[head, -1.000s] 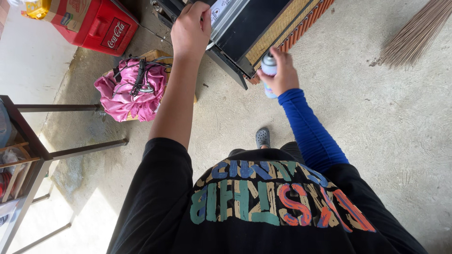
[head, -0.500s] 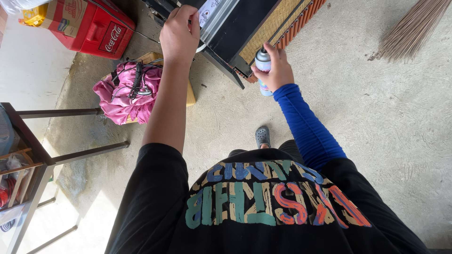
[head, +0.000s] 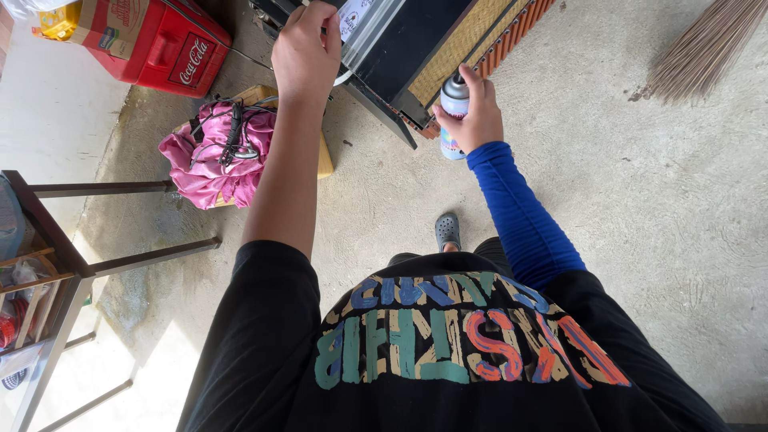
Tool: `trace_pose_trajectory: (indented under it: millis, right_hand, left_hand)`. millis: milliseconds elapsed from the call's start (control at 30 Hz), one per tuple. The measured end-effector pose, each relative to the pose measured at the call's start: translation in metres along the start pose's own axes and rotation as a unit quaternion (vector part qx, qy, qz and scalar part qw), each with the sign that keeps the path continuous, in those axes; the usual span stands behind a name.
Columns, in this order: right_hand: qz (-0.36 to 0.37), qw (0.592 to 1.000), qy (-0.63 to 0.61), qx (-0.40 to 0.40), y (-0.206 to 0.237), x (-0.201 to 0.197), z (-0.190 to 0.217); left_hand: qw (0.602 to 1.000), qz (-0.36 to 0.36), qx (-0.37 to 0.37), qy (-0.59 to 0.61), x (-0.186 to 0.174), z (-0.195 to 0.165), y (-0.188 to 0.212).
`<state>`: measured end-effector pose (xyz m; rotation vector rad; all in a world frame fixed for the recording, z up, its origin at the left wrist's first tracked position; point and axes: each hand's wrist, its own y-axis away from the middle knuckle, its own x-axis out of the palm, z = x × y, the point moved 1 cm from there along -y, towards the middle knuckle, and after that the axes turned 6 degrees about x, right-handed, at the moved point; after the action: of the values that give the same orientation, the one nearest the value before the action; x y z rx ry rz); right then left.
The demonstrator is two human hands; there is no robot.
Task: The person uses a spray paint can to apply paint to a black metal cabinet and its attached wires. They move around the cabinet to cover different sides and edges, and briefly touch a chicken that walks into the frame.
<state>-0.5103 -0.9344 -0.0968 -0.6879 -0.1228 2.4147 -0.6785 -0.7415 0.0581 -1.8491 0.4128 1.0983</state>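
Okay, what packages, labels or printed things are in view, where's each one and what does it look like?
Spray can: in the right hand, pale with coloured label.
Red cooler: top left, white logo.
Cardboard box: on the cooler, brown, printed.
White label: on the black unit by the left hand.

We see a red cooler (head: 164, 50) at upper left, a pink bag (head: 214, 152) with black straps on the concrete floor (head: 656, 208), a broom (head: 704, 48), and a dark-framed rack (head: 48, 240).

We counted two hands: left hand (head: 306, 50), right hand (head: 474, 114). One spray can (head: 454, 108), one red cooler (head: 156, 44), one pink bag (head: 216, 152), one broom (head: 704, 48), one grey shoe (head: 448, 231).
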Motion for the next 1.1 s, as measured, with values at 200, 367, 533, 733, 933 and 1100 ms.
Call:
trace_pose_trajectory:
  millis: [200, 367, 533, 733, 933, 1100]
  right_hand:
    - [0.120, 0.993, 0.017, -0.013, 0.029, 0.026, 0.022]
    - [0.110, 0.990, 0.046, -0.073, 0.043, 0.038, 0.034]
    - [0.116, 0.991, 0.033, -0.055, 0.036, 0.035, 0.035]
    - [0.112, 0.993, 0.026, -0.023, 0.025, 0.033, 0.030]
    - [0.014, 0.999, 0.015, 0.033, -0.041, -0.007, -0.011]
    - [-0.013, 0.999, 0.014, 0.039, -0.061, -0.036, -0.037]
  left_hand:
    - [1.000, -0.008, 0.013, 0.002, 0.000, -0.001, 0.000]
    - [1.000, -0.007, 0.012, 0.003, 0.003, 0.002, 0.000]
    - [1.000, 0.002, 0.017, 0.004, 0.004, 0.006, 0.000]
    - [1.000, -0.002, 0.001, -0.005, 0.005, 0.004, 0.000]
    - [1.000, 0.000, -0.017, 0.000, 0.003, 0.001, -0.002]
    - [1.000, 0.001, -0.016, -0.018, 0.004, -0.001, -0.003]
